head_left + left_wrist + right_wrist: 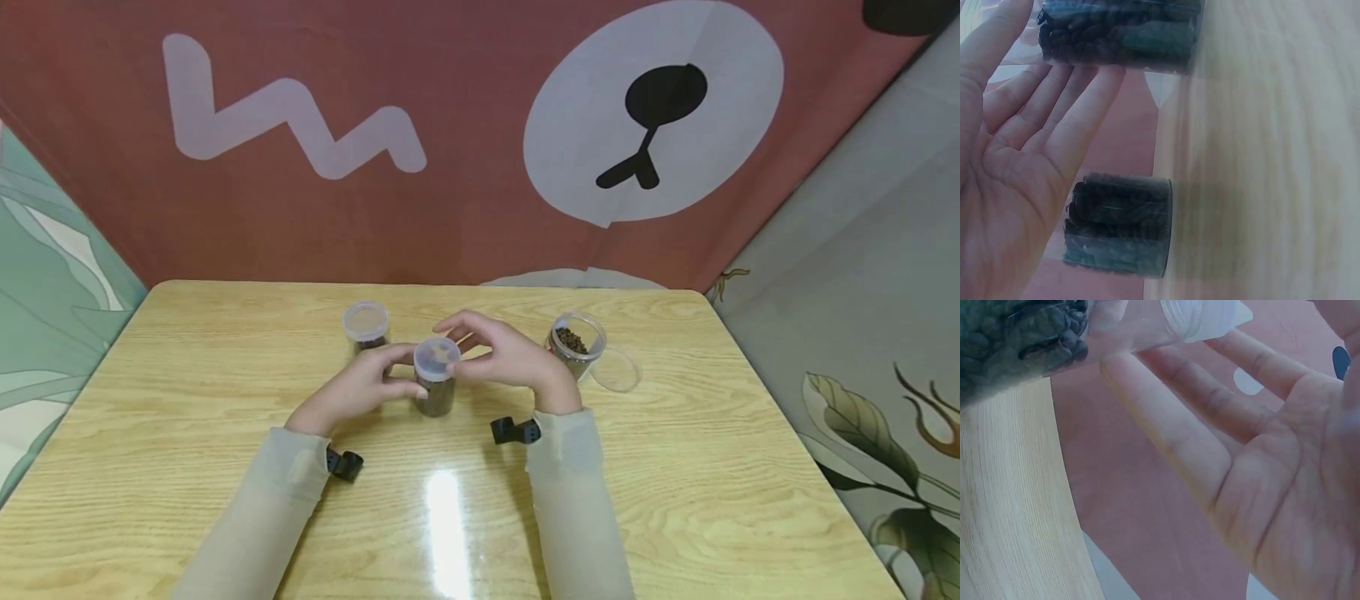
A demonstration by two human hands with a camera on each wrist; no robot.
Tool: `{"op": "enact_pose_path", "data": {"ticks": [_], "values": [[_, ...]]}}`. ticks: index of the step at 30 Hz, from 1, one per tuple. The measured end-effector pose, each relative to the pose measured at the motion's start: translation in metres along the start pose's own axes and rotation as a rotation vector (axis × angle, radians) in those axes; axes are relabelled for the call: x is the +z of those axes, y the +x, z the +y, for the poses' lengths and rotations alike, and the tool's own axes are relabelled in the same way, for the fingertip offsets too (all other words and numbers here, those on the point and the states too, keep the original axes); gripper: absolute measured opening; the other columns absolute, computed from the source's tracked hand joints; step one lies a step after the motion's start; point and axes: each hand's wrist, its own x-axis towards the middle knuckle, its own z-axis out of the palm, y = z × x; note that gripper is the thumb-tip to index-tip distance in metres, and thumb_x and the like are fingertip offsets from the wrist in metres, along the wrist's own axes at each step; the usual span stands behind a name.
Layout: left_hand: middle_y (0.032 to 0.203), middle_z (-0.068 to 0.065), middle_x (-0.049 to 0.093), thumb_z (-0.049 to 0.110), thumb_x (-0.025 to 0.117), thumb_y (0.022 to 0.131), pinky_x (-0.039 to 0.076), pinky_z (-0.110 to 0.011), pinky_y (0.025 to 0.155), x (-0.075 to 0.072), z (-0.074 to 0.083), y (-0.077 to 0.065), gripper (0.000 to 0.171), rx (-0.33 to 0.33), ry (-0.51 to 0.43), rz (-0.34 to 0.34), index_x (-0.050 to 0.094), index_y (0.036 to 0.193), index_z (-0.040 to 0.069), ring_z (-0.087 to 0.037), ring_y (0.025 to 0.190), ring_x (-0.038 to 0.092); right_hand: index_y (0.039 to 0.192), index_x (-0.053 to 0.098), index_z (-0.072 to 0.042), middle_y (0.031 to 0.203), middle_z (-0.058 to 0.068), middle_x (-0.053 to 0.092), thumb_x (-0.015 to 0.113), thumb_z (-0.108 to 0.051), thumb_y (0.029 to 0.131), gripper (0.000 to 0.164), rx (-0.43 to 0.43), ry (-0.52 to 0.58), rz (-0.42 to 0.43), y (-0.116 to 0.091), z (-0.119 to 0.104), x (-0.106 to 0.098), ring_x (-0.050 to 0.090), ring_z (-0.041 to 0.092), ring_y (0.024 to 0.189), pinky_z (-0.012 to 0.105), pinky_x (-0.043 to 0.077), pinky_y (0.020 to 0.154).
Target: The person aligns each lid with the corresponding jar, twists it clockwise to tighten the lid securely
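Note:
A clear lidded jar [435, 398] of dark, bean-like pieces stands near the middle of the wooden table. Its left side is gripped by my left hand [367, 385], thumb in front and fingers behind. My right hand [510, 357] is at the other side, with its thumb tip touching the rim of the translucent lid [437, 358]. The right fingers [1172, 431] extend behind the jar in the right wrist view, loosely straight. Behind my left hand stands a second lidded jar [367, 323], its dark contents [1119, 225] visible in the left wrist view.
To the right, an open jar [576, 340] holds brown bits, partly behind my right hand. A clear round lid [617, 370] lies beside it on the table [720, 467]. A printed red cloth [450, 225] hangs behind the table's back edge.

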Motion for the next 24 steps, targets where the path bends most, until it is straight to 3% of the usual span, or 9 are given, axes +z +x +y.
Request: {"op": "enact_pose_path", "data": {"ticks": [5,11,24], "values": [[0.140,-0.009,0.060,0.018,0.076,0.093,0.051,-0.051,0.102,0.0002,0.0008,0.0008,0.052,-0.012,-0.008,-0.004,0.058,0.141,0.008,-0.032,0.131,0.055,0.135,0.061,-0.007,0.126,0.007,0.062,0.067,-0.007,0.095,0.040,-0.042,-0.020,-0.011,-0.0009,0.0028,-0.0015,0.059,0.025,0.117,0.040,0.057,0.093],[0.140,-0.010,0.060,0.017,0.075,0.093,0.051,-0.051,0.103,0.0009,0.0012,0.0001,0.051,-0.008,-0.014,-0.008,0.059,0.140,0.007,-0.033,0.131,0.055,0.132,0.064,-0.008,0.126,0.004,0.064,0.070,-0.008,0.095,0.038,-0.031,-0.021,-0.006,-0.0006,0.0047,-0.0013,0.060,0.024,0.116,0.042,0.057,0.092],[0.138,-0.011,0.061,0.014,0.076,0.092,0.053,-0.049,0.101,0.0016,-0.0003,-0.0005,0.050,0.036,-0.012,0.003,0.059,0.139,0.005,-0.034,0.129,0.056,0.110,0.057,-0.010,0.116,0.004,0.064,0.085,-0.017,0.085,0.038,0.030,-0.018,0.038,0.0030,-0.0049,0.0054,0.064,0.022,0.109,0.031,0.060,0.085]]}}
